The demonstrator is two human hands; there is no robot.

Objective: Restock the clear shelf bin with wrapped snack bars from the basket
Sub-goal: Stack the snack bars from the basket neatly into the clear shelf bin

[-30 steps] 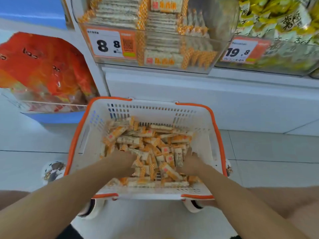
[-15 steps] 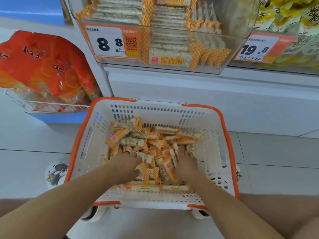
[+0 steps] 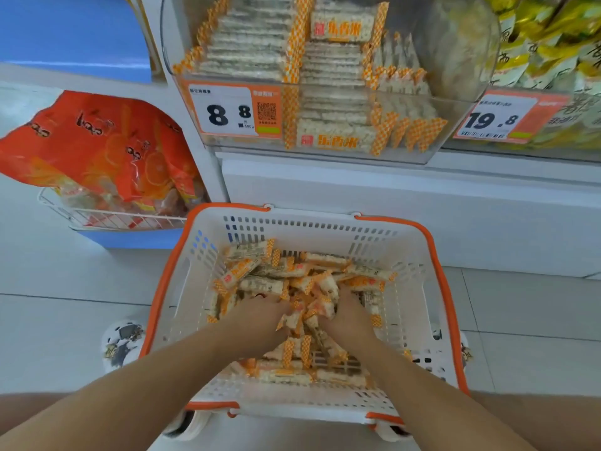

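A white basket with an orange rim (image 3: 169,281) stands on the floor before me, holding a loose heap of wrapped snack bars (image 3: 260,283) with orange checked ends. Both hands are down in the heap. My left hand (image 3: 260,315) and my right hand (image 3: 349,315) press in from either side, gathering a bunch of bars between them; the fingers are buried among the wrappers. Above, the clear shelf bin (image 3: 455,102) with the 8.8 price tag holds neat stacks of the same bars on its left and middle, with open room on its right.
A wire rack with red-orange bags (image 3: 97,151) hangs at the left. A second clear bin of yellow packets (image 3: 549,43) with a 19.8 tag sits at the right. White shelf base and tiled floor surround the basket. Patterned shoes (image 3: 122,343) flank it.
Both hands have pushed deeper and closer together in the heap, bunching bars between them. The view has tilted up, showing more of the shelf bin.
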